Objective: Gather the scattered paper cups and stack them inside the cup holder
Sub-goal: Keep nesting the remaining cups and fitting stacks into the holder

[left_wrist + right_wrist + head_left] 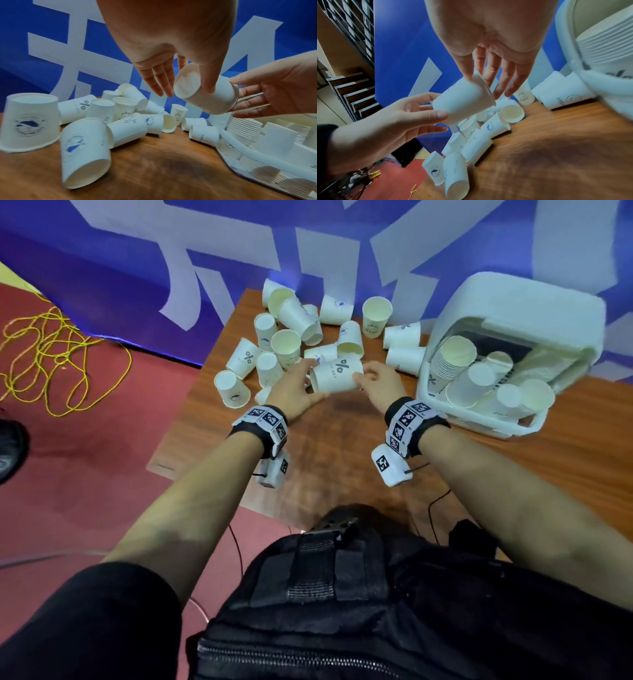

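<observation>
A white paper cup (337, 374) (205, 97) (462, 100) with a percent mark hangs on its side above the wooden table (342, 446). My left hand (313, 381) (187, 89) pinches its base end between thumb and fingers. My right hand (363, 374) (485, 85) holds its rim end, thumb on top and fingers behind the mouth. Several scattered cups (284, 337) (85, 148) (455, 175) lie or stand at the table's far left. The white cup holder (479, 426) (257, 155) (590, 81) stands at the right, its lid raised, with stacks of cups (452, 357) inside.
A blue banner wall (171, 251) runs close behind the table. The table's left edge drops to a red floor with a tangled yellow cord (51, 357) and a dark shoe (10, 446). A black bag (342, 594) hangs at my front.
</observation>
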Demonstrator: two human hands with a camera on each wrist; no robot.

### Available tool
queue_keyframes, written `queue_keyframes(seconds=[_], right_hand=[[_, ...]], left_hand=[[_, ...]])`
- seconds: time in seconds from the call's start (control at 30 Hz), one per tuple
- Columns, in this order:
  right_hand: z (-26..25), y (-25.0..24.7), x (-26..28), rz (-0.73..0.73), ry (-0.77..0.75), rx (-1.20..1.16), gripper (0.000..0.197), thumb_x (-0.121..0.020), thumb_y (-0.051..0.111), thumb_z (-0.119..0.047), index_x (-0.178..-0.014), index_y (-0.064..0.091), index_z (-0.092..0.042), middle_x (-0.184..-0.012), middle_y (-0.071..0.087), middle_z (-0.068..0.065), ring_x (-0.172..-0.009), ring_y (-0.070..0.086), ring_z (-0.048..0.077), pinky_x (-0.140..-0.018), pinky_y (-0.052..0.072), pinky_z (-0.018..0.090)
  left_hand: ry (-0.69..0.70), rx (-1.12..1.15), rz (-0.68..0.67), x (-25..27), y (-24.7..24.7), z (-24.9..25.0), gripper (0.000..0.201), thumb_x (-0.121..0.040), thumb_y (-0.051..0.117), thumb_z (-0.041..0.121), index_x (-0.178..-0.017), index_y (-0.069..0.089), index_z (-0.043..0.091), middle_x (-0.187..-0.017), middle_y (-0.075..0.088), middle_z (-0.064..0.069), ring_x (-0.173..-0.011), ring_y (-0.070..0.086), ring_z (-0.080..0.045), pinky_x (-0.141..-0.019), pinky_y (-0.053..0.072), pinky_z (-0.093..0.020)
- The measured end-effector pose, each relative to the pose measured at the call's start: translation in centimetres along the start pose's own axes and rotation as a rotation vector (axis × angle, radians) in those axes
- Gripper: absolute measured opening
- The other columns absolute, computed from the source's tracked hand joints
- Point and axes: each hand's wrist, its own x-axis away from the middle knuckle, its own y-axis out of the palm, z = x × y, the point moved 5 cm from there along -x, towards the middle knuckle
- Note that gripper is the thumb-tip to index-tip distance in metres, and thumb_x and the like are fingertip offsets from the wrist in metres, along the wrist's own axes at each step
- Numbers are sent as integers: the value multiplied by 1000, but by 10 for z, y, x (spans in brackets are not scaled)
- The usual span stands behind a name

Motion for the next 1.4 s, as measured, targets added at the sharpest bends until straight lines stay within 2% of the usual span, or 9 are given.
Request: queue_keyframes(seconds=[0.2, 0.3, 0.47, 0.57, 0.7, 0.87, 0.97, 1.13, 1.4], right_hand=[[19, -64, 16, 120, -25, -59, 19, -88, 63, -21, -100, 66, -7, -87, 61, 5, -80, 54, 16, -78, 42, 28], [34, -95, 23, 176, -19, -85, 22, -86, 65, -22, -103, 66, -8, -91, 64, 4, -84, 56, 15, -78, 43, 22], [54, -144, 39, 244, -25, -62, 15, -88, 63, -20, -99, 67, -12, -82, 62, -4, -74, 54, 8, -72, 39, 21], [56, -168, 44, 258, -51, -1, 21, -89, 61, -17, -107, 69, -7, -95, 62, -2, -88, 55, 11, -77, 38, 17], [57, -187, 39, 257, -127, 68, 21, -89, 61, -13, -104, 71, -3, -111, 64, 14, -106, 57, 25, -93, 42, 31], [71, -195, 31, 281, -148, 143, 23, -90, 60, -13, -108, 71, -3, -129, 56, 11, -121, 48, 22, -90, 23, 9], [80, -196, 25, 278, -161, 159, 22, -91, 59, -11, -108, 71, -2, -132, 54, 10, -123, 46, 22, -89, 19, 5], [88, -193, 16, 247, -208, 198, 21, -92, 58, -9, -106, 71, -1, -133, 54, 9, -123, 48, 23, -96, 24, 10], [102, -184, 4, 243, -221, 226, 21, -90, 55, -1, -104, 72, -2, -129, 55, 14, -120, 52, 27, -104, 34, 24]], left_hand=[[79, -13, -6, -19, 37, 53, 63, -80, 73, 30, -135, 44, 15, -129, 55, -8, -110, 54, -20, -92, 42, -29], [155, 11, -21, -28, 60, 81, 61, -79, 73, 30, -132, 46, 17, -126, 56, -6, -111, 54, -21, -97, 45, -38], [217, -34, -77, -45, 99, 129, 63, -81, 72, 26, -136, 43, 13, -131, 53, -10, -119, 50, -25, -97, 40, -35], [239, -42, -94, -57, 117, 152, 64, -80, 72, 29, -135, 43, 13, -130, 54, -10, -119, 51, -26, -99, 42, -42], [237, -47, -88, -73, 134, 169, 63, -83, 68, 26, -138, 40, 18, -127, 56, -7, -113, 54, -24, -95, 46, -39], [226, -15, -90, -85, 148, 183, 65, -86, 64, 19, -144, 34, 20, -133, 52, -5, -110, 55, -20, -93, 50, -40], [235, 30, -82, -95, 154, 185, 66, -85, 65, 24, -143, 34, 24, -134, 51, -1, -109, 56, -18, -91, 51, -42], [264, 90, -15, -106, 155, 185, 53, -88, 63, 28, -137, 42, 23, -135, 52, 1, -101, 54, -5, -90, 50, -37], [225, 145, -29, -123, 165, 168, 58, -86, 64, 36, -137, 43, 19, -134, 52, 0, -113, 56, -9, -95, 50, -41]])
